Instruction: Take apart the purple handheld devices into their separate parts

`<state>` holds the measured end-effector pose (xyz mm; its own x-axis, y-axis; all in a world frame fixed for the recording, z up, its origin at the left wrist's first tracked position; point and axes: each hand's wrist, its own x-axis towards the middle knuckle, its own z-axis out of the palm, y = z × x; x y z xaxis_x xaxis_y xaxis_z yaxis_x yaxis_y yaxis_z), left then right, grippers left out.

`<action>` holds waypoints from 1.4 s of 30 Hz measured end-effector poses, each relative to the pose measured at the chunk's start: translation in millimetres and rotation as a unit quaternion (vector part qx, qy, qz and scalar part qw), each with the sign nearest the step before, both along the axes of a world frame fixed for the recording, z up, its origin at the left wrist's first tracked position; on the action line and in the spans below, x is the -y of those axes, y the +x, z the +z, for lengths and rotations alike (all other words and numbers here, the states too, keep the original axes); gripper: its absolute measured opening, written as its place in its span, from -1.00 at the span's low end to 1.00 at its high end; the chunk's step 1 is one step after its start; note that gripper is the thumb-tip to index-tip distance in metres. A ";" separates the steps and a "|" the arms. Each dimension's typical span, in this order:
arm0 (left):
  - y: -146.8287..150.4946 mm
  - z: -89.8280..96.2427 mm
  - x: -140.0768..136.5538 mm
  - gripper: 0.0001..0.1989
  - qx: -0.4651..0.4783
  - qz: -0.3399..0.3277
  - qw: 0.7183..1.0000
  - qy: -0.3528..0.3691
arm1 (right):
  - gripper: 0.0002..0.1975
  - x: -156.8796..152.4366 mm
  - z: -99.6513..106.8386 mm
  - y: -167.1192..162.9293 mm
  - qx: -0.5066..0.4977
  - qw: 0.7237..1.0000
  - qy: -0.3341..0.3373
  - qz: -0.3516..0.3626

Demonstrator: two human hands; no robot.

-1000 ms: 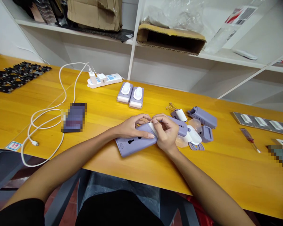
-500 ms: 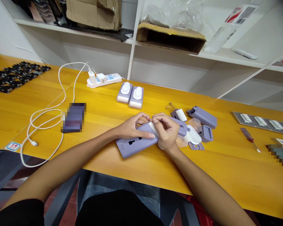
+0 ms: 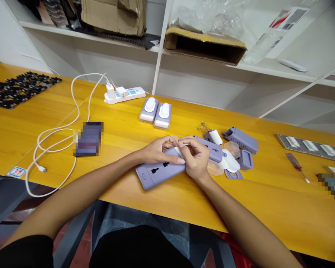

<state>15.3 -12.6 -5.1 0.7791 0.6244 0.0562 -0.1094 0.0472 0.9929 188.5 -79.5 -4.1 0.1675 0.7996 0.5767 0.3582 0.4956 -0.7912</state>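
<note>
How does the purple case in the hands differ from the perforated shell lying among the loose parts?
The purple case looks longer than the perforated shell. The case shows dark slots; the shell shows rows of small holes. The left hand and right hand grip the case, while the shell lies untouched on the table. Both are purple.

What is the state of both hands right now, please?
Left hand: closed, holding the purple case.
Right hand: curled at the case's white end; what exactly it grips cannot be told.
</note>
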 end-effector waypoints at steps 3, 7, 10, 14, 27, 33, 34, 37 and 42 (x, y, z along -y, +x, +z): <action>0.4 2.4 1.1 -0.33 -0.005 0.014 1.000 -0.017 | -0.77 0.0 0.8 1.1 0.005 1.000 0.003 -0.006; -0.2 5.5 1.0 -0.33 -0.004 0.013 1.000 0.000 | -0.79 0.9 3.1 0.3 0.009 1.000 0.022 -0.002; -0.6 6.4 0.5 -0.33 -0.002 0.011 1.000 0.011 | -0.78 3.1 7.2 -0.7 0.018 0.999 0.042 -0.004; -0.5 7.9 1.7 -0.35 0.015 -0.004 1.000 0.014 | -0.77 7.3 15.3 -1.1 0.035 0.998 0.053 -0.003; 0.5 22.6 15.3 -0.35 0.052 -0.021 0.998 0.019 | -0.76 17.3 27.0 -3.2 0.039 0.996 0.086 0.001; 2.3 22.2 18.9 -0.37 0.069 -0.009 0.997 0.024 | -0.79 16.8 27.6 -1.6 0.028 0.993 0.109 -0.028; 2.5 21.9 18.8 -0.37 0.070 -0.006 0.997 0.024 | -0.80 16.3 27.3 -1.2 0.026 0.993 0.112 -0.031; 2.1 20.5 17.0 -0.37 0.073 -0.007 0.997 0.027 | -0.80 14.9 25.2 -0.9 0.030 0.993 0.110 -0.039; 0.8 15.2 12.4 -0.33 0.073 -0.009 0.997 0.019 | -0.85 11.5 18.3 -1.0 0.023 0.989 0.137 -0.045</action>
